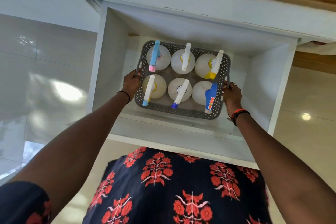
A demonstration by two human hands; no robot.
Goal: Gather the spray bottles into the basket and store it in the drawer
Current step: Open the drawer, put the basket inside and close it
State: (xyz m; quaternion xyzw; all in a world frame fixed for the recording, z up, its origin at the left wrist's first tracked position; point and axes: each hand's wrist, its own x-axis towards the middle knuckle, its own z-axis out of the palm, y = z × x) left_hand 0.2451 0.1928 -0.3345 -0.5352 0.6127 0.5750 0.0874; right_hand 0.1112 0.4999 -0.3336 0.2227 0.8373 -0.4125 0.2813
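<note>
A glossy pale tiled floor lies below, and a white cabinet with a wood-grain top runs across the upper part of the view. Its deep white drawer (269,71) stands pulled open toward the person, who wears a dark dress with a red floral print.

Inside the drawer, towards its back wall and a little left of centre, is a grey perforated basket (181,112). Whether it already rests on the drawer floor or hangs just above it cannot be told. It holds six white spray bottles (179,90) standing upright in two rows of three, their trigger heads white, blue, yellow and pink, all inside the rim.

The left hand (131,82) is closed around the handle on the basket's left edge, fingers curled over it. The right hand (232,93), a ring on one finger, pinches the handle on the right edge the same way. Both wrists carry bands.

Gathering looks finished; the step in hand appears to be setting the basket down in the drawer. Next, I judge, the basket should be lowered level so no bottle tips, both handles released, the hands drawn clear of the drawer's side walls, and the drawer pushed shut from its front edge. The tall trigger heads may need checking against the cabinet frame.
</note>
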